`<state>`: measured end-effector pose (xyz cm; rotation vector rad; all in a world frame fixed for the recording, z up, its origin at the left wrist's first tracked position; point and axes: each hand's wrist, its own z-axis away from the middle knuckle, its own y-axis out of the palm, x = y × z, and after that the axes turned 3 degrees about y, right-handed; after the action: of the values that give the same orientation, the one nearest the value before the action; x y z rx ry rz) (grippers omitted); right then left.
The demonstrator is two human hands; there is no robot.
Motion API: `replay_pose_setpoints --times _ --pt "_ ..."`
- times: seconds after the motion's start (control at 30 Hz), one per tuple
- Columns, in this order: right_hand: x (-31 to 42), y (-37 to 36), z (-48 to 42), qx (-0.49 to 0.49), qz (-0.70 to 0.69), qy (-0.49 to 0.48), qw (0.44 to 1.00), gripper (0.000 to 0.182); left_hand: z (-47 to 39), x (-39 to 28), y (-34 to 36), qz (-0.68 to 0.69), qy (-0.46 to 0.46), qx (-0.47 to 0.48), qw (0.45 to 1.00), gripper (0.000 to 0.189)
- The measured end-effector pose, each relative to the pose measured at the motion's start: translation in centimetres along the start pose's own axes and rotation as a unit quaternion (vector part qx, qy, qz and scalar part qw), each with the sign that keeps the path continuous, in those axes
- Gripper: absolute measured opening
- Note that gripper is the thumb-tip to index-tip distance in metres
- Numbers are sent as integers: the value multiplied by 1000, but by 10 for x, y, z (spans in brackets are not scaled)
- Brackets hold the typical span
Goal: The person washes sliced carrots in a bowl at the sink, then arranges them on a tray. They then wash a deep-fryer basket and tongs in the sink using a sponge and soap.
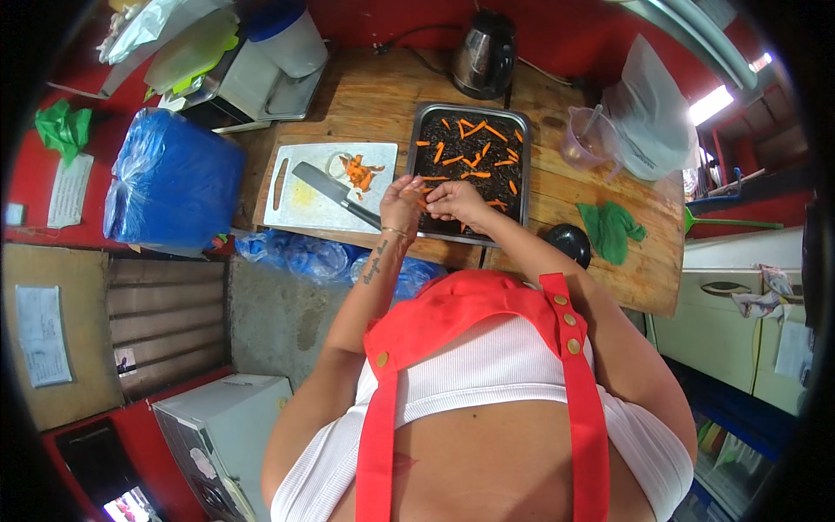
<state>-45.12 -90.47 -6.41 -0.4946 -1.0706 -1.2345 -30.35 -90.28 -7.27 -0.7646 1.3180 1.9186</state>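
A rectangular metal tray (527, 163) holds a dark, moist-looking mass with several orange strips (475, 174) scattered over its top. Above the tray's near left part, my left hand (400, 203) pinches small orange pieces between its fingers. My right hand (455, 203) is close beside it, fingertips drawn together near the same pieces; whether it grips one is hidden. To the left lies a white cutting board (372, 218) with a pile of orange strips (361, 173) by a small clear ring-shaped item. A cleaver (326, 184) rests across the board, its black handle pointing towards my left wrist.
An electric kettle (485, 55) stands behind the tray. Rightward on the wooden table (548, 196) are a pink measuring jug (584, 137), a plastic bag (652, 117), a black bowl (569, 244) and a green cloth (612, 231). A blue plastic-wrapped container (173, 179) stands left.
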Motion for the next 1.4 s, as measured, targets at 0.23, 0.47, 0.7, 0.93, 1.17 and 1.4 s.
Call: replay_pose_setpoints --times 0.23,0.47,0.7,0.93,1.17,1.4 --pt "-2 -8 -22 -159 576 -298 745 16 -7 -26 -2 -29 109 -77 991 32" --pt "2 8 -8 10 -17 -155 988 14 3 -3 0 -97 66 24 993 25" --pt "39 -57 -19 -198 255 -245 914 9 6 3 40 -151 92 37 984 31" --pt "59 -122 -31 -228 662 -281 657 17 14 -5 26 -196 107 60 973 27" --pt "37 -135 121 -170 554 -115 807 24 25 -21 -31 -224 80 -28 971 29" --pt "-109 -111 210 -299 715 -94 625 47 20 -9 -44 -204 66 -23 976 23"
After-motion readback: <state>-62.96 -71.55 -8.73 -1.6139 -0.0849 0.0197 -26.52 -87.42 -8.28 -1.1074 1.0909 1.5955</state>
